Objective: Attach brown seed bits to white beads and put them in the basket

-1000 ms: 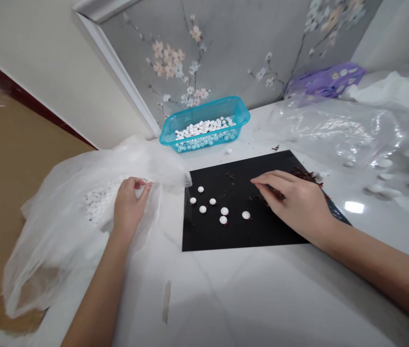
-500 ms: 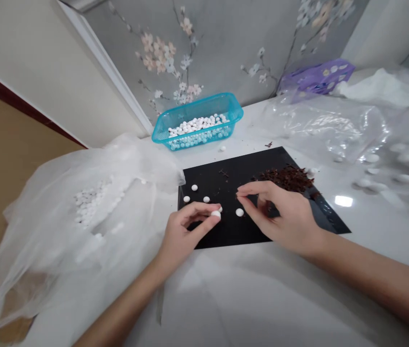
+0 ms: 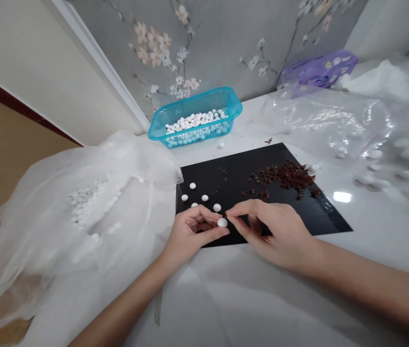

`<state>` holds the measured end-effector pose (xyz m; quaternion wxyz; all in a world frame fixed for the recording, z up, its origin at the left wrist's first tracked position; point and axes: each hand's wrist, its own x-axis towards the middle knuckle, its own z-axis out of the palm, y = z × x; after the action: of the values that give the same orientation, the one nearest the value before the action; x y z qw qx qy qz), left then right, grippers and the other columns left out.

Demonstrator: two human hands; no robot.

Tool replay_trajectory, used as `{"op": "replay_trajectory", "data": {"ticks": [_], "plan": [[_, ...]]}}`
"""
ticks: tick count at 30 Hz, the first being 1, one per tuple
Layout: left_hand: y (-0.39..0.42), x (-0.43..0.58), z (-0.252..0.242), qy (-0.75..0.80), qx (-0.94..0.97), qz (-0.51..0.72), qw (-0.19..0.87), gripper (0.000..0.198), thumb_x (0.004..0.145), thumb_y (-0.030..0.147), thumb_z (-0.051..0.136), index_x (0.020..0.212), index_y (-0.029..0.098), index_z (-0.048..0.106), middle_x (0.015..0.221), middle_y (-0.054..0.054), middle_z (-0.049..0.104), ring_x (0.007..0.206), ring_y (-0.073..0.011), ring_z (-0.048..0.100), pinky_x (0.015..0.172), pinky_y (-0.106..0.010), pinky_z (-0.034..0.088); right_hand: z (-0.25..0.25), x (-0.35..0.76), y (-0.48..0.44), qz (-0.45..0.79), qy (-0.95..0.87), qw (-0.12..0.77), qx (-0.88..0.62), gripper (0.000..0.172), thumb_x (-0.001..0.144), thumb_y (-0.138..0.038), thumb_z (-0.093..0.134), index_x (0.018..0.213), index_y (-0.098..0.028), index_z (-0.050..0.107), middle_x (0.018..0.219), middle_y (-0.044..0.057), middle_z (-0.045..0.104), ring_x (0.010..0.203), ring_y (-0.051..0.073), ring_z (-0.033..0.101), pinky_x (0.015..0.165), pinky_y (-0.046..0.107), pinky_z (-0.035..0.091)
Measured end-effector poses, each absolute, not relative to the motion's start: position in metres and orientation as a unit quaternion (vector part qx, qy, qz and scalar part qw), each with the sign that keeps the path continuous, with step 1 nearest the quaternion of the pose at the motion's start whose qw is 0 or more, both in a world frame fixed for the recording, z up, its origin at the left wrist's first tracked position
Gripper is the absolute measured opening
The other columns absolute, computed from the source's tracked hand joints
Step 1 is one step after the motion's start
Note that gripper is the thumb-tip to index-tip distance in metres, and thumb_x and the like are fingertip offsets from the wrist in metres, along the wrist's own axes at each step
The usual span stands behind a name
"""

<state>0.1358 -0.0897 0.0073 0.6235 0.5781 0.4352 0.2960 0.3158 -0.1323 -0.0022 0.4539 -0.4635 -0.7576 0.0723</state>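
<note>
My left hand [image 3: 190, 230] pinches a small white bead [image 3: 222, 222] between thumb and forefinger above the near edge of a black mat [image 3: 262, 193]. Right beside it, my right hand [image 3: 269, 229] is closed in a pinch on a tiny dark red piece, its fingertips almost touching the bead. Several more white beads [image 3: 204, 197] lie loose on the mat's left part. A heap of small dark red pieces [image 3: 287, 174] sits on the mat's far right.
A turquoise basket [image 3: 195, 115] of white beads stands at the back. On the left lies a white plastic bag [image 3: 63, 217] holding more beads. Clear plastic bags [image 3: 370, 140] and a purple bag [image 3: 316, 70] cover the right side. The table [image 3: 262, 299] is white.
My left hand left the white bag, came to the mat and picked up a bead. My right hand drew back from the red heap toward it with a small piece.
</note>
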Motion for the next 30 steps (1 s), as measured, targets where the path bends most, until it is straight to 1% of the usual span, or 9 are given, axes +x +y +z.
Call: {"op": "replay_trajectory", "data": {"ticks": [5, 10, 13, 16, 19, 22, 25, 27, 30], "plan": [[-0.0899, 0.1353, 0.0055, 0.427, 0.577, 0.295, 0.631, 0.022, 0.058, 0.016, 0.08, 0.069, 0.014, 0.061, 0.072, 0.001, 0.068, 0.065, -0.0071, 0.062, 0.063, -0.017, 0.05, -0.0006, 0.316, -0.1315, 0.063, -0.784, 0.439, -0.435, 0.015, 0.086, -0.011, 0.042, 0.087, -0.019, 0.055, 0.074, -0.003, 0.069, 0.042, 0.005, 0.051, 0.045, 0.018, 0.036], [-0.0897, 0.1352, 0.0062, 0.43, 0.564, 0.299, 0.638, 0.022, 0.057, 0.017, 0.081, 0.067, 0.014, 0.061, 0.069, 0.001, 0.068, 0.064, -0.0071, 0.062, 0.062, -0.017, 0.05, -0.0023, 0.3174, -0.1311, 0.051, -0.794, 0.435, -0.422, 0.016, 0.086, -0.009, 0.042, 0.09, -0.018, 0.054, 0.076, -0.004, 0.069, 0.044, 0.005, 0.052, 0.045, 0.018, 0.036], [-0.0898, 0.1359, 0.007, 0.434, 0.558, 0.303, 0.639, 0.02, 0.059, 0.018, 0.08, 0.066, 0.014, 0.062, 0.068, 0.001, 0.068, 0.064, -0.0073, 0.063, 0.063, -0.017, 0.05, -0.0038, 0.3177, -0.1315, 0.053, -0.801, 0.425, -0.418, 0.016, 0.088, -0.011, 0.04, 0.091, -0.018, 0.054, 0.075, -0.003, 0.069, 0.047, 0.006, 0.055, 0.046, 0.018, 0.037], [-0.0898, 0.1366, 0.0069, 0.437, 0.555, 0.302, 0.641, 0.019, 0.059, 0.019, 0.079, 0.065, 0.014, 0.062, 0.066, 0.002, 0.067, 0.064, -0.0073, 0.062, 0.063, -0.017, 0.05, -0.0046, 0.3176, -0.1313, 0.066, -0.805, 0.409, -0.424, 0.018, 0.089, -0.012, 0.038, 0.092, -0.019, 0.054, 0.075, -0.002, 0.069, 0.049, 0.007, 0.058, 0.047, 0.018, 0.038], [-0.0901, 0.1372, 0.0072, 0.441, 0.554, 0.298, 0.64, 0.019, 0.058, 0.019, 0.08, 0.065, 0.013, 0.062, 0.066, 0.001, 0.067, 0.063, -0.0075, 0.062, 0.063, -0.018, 0.05, -0.0036, 0.3178, -0.1305, 0.098, -0.803, 0.407, -0.424, 0.017, 0.088, -0.01, 0.038, 0.09, -0.019, 0.053, 0.076, -0.002, 0.069, 0.049, 0.007, 0.057, 0.047, 0.018, 0.039], [-0.0905, 0.1376, 0.0084, 0.446, 0.561, 0.289, 0.635, 0.019, 0.059, 0.02, 0.079, 0.064, 0.013, 0.062, 0.066, 0.001, 0.067, 0.061, -0.0076, 0.061, 0.062, -0.018, 0.049, -0.001, 0.3192, -0.1305, 0.127, -0.801, 0.406, -0.421, 0.013, 0.086, -0.012, 0.043, 0.092, -0.019, 0.051, 0.076, -0.002, 0.067, 0.046, 0.006, 0.054, 0.046, 0.018, 0.038], [-0.0905, 0.1376, 0.0091, 0.445, 0.567, 0.287, 0.631, 0.02, 0.059, 0.021, 0.079, 0.064, 0.013, 0.062, 0.065, 0.001, 0.065, 0.061, -0.008, 0.06, 0.061, -0.019, 0.049, 0.0013, 0.3212, -0.1314, 0.143, -0.809, 0.383, -0.423, 0.018, 0.082, -0.014, 0.047, 0.099, -0.019, 0.051, 0.069, -0.004, 0.062, 0.045, 0.006, 0.052, 0.046, 0.018, 0.037], [-0.0901, 0.1371, 0.0089, 0.447, 0.57, 0.286, 0.627, 0.02, 0.059, 0.022, 0.079, 0.064, 0.013, 0.062, 0.065, 0.001, 0.065, 0.062, -0.0085, 0.06, 0.061, -0.02, 0.049, 0.0014, 0.3221, -0.1315, 0.156, -0.815, 0.359, -0.426, 0.02, 0.081, -0.014, 0.048, 0.1, -0.019, 0.052, 0.065, -0.005, 0.058, 0.046, 0.007, 0.051, 0.046, 0.018, 0.036], [-0.0894, 0.1362, 0.0081, 0.451, 0.575, 0.276, 0.624, 0.023, 0.059, 0.025, 0.08, 0.064, 0.013, 0.061, 0.066, 0.0, 0.064, 0.061, -0.0088, 0.059, 0.06, -0.02, 0.048, -0.0012, 0.3221, -0.1302, 0.159, -0.824, 0.337, -0.427, 0.018, 0.082, -0.015, 0.048, 0.099, -0.019, 0.052, 0.064, -0.006, 0.053, 0.046, 0.006, 0.049, 0.045, 0.018, 0.035]]}}
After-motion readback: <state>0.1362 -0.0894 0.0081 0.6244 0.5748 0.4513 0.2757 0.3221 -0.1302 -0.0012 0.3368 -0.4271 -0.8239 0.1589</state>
